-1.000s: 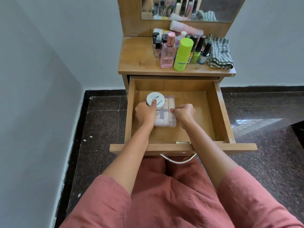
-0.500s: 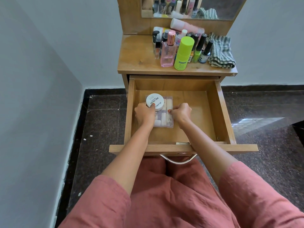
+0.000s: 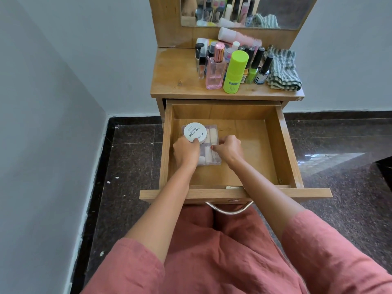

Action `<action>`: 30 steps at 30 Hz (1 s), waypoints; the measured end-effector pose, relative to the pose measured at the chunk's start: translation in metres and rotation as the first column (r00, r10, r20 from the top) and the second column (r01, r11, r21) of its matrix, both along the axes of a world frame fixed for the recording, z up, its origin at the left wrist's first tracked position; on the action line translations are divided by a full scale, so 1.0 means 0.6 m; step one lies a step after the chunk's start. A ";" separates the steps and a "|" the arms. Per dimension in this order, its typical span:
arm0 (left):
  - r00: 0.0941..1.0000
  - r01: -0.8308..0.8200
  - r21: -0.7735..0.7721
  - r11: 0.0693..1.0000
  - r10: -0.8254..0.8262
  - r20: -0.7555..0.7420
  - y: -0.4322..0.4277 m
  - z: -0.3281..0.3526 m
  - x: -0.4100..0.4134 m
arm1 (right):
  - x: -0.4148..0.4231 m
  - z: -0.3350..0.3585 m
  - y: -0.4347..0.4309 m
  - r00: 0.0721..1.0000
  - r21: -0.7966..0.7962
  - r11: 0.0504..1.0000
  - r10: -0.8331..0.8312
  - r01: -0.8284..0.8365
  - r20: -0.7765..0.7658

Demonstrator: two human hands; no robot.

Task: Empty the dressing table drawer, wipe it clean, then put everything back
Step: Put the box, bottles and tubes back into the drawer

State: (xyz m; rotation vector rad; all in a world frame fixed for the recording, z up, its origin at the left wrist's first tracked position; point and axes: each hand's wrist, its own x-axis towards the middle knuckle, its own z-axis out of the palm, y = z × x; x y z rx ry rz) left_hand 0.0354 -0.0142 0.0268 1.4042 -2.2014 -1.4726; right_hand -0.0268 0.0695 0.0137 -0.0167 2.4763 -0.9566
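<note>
Grey wall [image 3: 53,102] along the left, dark speckled floor [image 3: 131,158] beside it. The dressing table [image 3: 174,81] stands ahead with its drawer [image 3: 284,145] pulled fully open toward the person. The drawer's wooden bottom is mostly bare on the 3 o'clock side. The contents sit in the 9 to 10 o'clock part of the drawer. The left hand [image 3: 186,152] reaches in from 7 o'clock, with its fingers curled over the left edge of a clear case [image 3: 209,160] of pale tubes and one fingertip pressed on the near rim of a white jar [image 3: 195,132]. The jar sits on the case's far-left corner, its printed lid facing up – "NAIL POLISH" is legible. The right hand [image 3: 230,148] comes in from 5 o'clock with fingers curled tight, pinching the case's right edge, thumb tip on the lid. Whether the case rests on the drawer bottom or is just clear of it, cannot tell. A curved metal handle [image 3: 229,210] hangs at the drawer's 6 o'clock, above the person's lap. On the tabletop, at 12 o'clock from the drawer, is a crowded cluster: a pink bottle [image 3: 215,73], a lime-green bottle [image 3: 235,73] just beside it at 3 o'clock, then nail-polish bottles [image 3: 253,71] with tall black caps. A folded striped cloth [image 3: 283,68] sits at the far right edge – close against the last bottle. The mirror [image 3: 275,11] above reflects the cluster.
</note>
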 end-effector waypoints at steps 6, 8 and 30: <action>0.999 0.018 -0.017 1.000 -0.018 -0.043 -0.003 0.002 -0.005 | 0.002 0.008 -0.014 1.000 0.056 0.998 0.016 -0.014 -0.027; 0.999 0.018 -0.025 1.000 -0.019 -0.044 -0.008 0.001 -0.007 | 0.002 0.009 -0.020 1.000 0.047 0.999 0.011 -0.010 -0.029; 0.952 0.295 -0.190 0.936 -0.271 0.145 -0.025 -0.016 0.021 | 0.006 0.000 -0.019 0.898 0.160 0.885 0.439 -0.438 0.027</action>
